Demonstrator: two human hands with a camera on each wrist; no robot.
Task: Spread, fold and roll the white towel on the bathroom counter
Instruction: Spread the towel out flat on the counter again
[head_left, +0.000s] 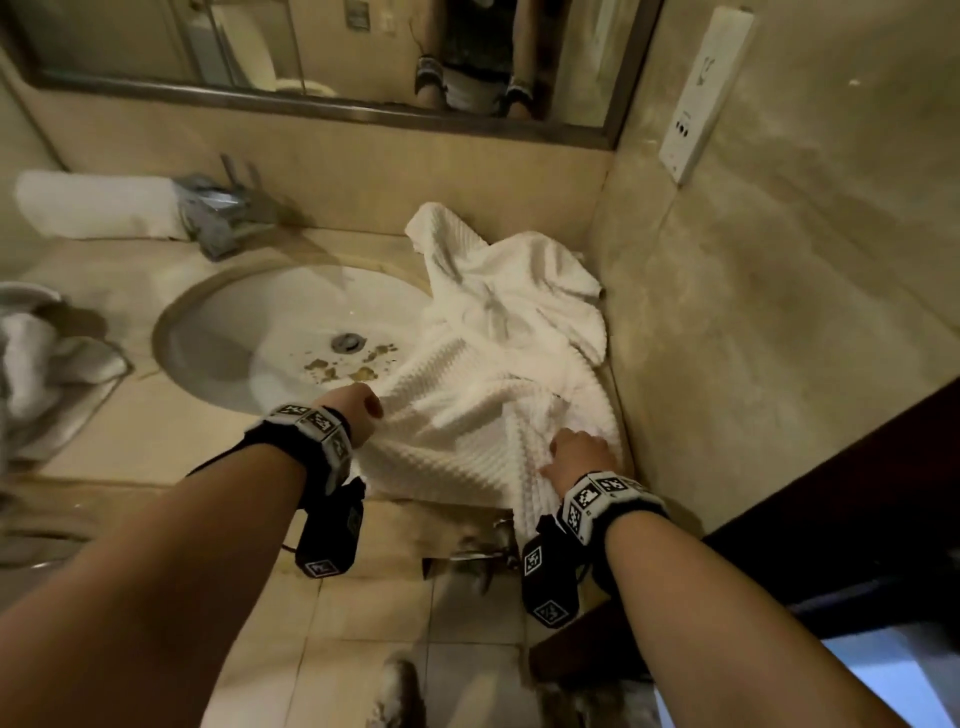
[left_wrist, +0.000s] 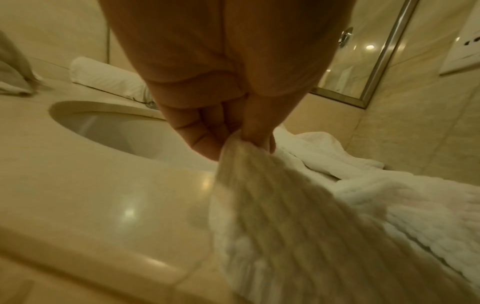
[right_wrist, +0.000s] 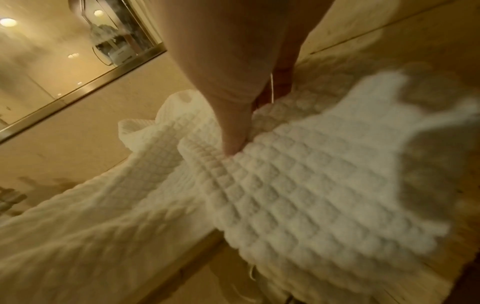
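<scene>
A white waffle-weave towel (head_left: 498, 374) lies crumpled on the right end of the beige counter (head_left: 156, 436), bunched into the wall corner and draped over the sink's right rim and the front edge. My left hand (head_left: 358, 405) pinches the towel's near-left edge between thumb and fingers (left_wrist: 249, 139). My right hand (head_left: 576, 452) grips a fold of the towel (right_wrist: 298, 174) near the counter's front right, thumb (right_wrist: 233, 139) pressed into the cloth. The towel (left_wrist: 363, 205) trails from the left hand toward the wall.
A round sink (head_left: 291, 332) with a stained bottom sits left of the towel, the faucet (head_left: 223, 208) behind it. A rolled white towel (head_left: 93, 205) lies at the back left; more cloth (head_left: 47, 364) is heaped at the far left. Mirror (head_left: 311, 52) and side wall (head_left: 753, 312) bound the counter.
</scene>
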